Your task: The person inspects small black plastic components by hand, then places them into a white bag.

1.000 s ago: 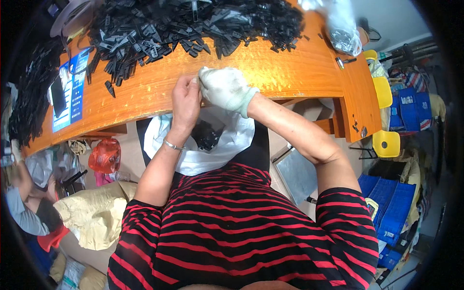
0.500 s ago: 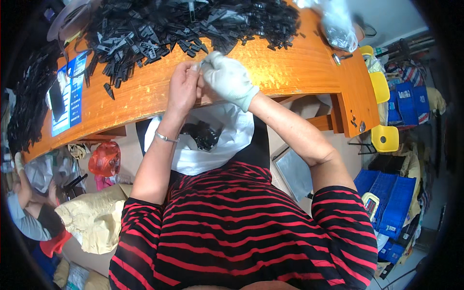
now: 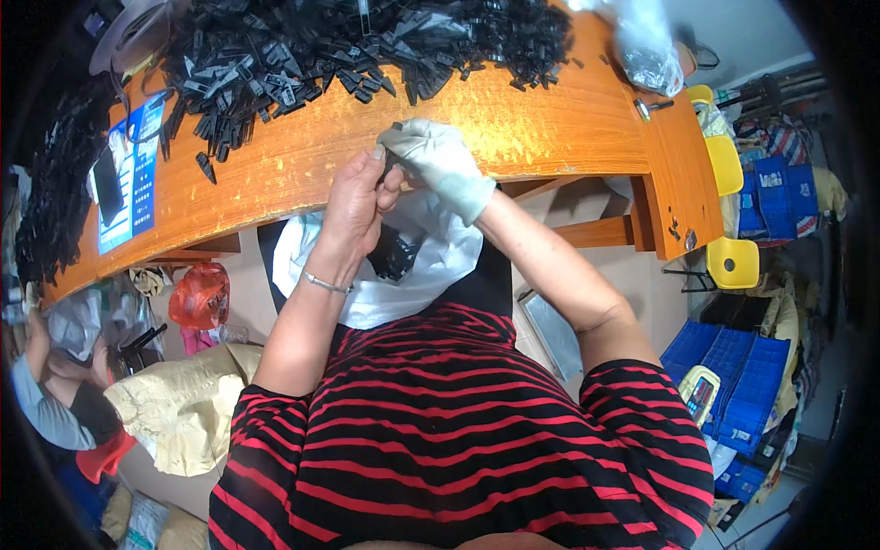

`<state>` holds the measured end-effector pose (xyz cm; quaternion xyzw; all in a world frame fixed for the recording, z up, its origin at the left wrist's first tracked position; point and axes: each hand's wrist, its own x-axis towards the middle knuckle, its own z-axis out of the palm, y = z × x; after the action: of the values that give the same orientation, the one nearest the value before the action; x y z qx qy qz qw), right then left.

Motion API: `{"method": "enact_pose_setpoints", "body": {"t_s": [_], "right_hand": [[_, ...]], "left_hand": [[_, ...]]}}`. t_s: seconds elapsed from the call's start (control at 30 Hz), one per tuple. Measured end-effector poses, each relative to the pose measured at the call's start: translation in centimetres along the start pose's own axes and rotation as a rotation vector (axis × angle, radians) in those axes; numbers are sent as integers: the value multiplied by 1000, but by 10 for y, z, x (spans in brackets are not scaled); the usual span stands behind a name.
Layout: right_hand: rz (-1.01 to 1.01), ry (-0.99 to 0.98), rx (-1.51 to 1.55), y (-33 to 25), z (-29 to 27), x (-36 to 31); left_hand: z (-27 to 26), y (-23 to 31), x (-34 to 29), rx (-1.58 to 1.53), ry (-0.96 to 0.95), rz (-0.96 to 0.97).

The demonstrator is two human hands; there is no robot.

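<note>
My bare left hand (image 3: 353,203), with a bracelet at the wrist, is closed in a pinch just in front of the table's near edge. Against its fingertips works my right hand (image 3: 442,163), in a white glove with its fingers curled. Between the two sits a small black plastic piece (image 3: 389,165), mostly covered by the fingers. Below the hands, an open white bag (image 3: 458,261) on my lap holds black pieces (image 3: 396,255). A large heap of black plastic pieces (image 3: 275,73) covers the far part of the wooden table (image 3: 541,137).
On the table's left lie a blue sheet (image 3: 145,188) with a dark phone (image 3: 107,188) and another black heap (image 3: 55,202). A clear plastic bag (image 3: 649,60) is at the right corner. Yellow stools (image 3: 731,264) stand right; a seated person (image 3: 55,403) is at far left.
Both hands have come back a little from the heap toward me, over the table's near edge and the white bag. They stay together at the fingertips.
</note>
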<state>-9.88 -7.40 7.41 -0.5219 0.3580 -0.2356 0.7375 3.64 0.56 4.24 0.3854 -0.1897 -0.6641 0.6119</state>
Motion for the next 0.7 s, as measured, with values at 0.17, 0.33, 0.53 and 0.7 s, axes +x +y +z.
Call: {"method": "enact_pose_setpoints", "body": {"t_s": [0.17, 0.33, 0.53, 0.7], "right_hand": [[-112, 8, -260, 20, -8, 6], [-300, 2, -738, -8, -65, 15], [-513, 585, -1056, -5, -142, 77], [-338, 650, -1229, -16, -135, 103]], "left_hand": [[-12, -10, -19, 39, 89, -74], [-35, 1, -48, 786, 9, 120], [-11, 39, -22, 1598, 248, 667], [-14, 59, 64, 1683, 299, 730]]}}
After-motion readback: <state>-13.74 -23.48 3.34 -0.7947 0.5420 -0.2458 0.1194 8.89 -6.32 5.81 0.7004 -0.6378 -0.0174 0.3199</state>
